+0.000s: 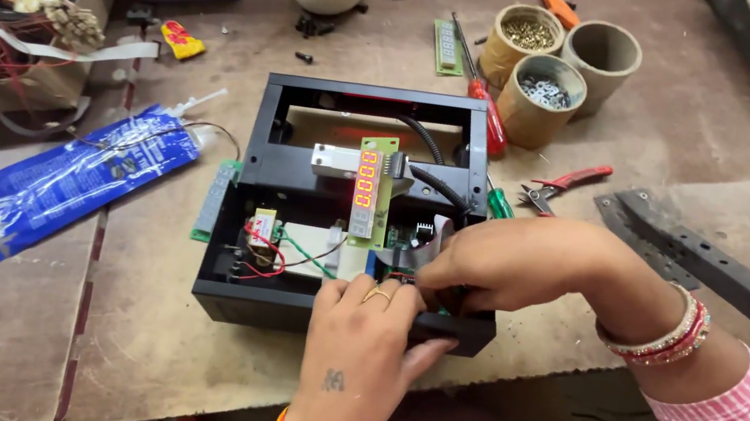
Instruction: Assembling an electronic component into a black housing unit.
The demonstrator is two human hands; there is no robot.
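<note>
both hands (422, 294) inside black housing (235, 250)

Pink striped sleeves — bangles, orange thread, a gold ring.

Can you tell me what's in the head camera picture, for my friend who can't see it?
Two hands, the left hand and the right hand, reach into the near corner of an open black box frame holding wires and a green board with glowing orange digits. Around it on the worn table lie a blue packet, red-handled pliers and three cardboard cups.
</note>
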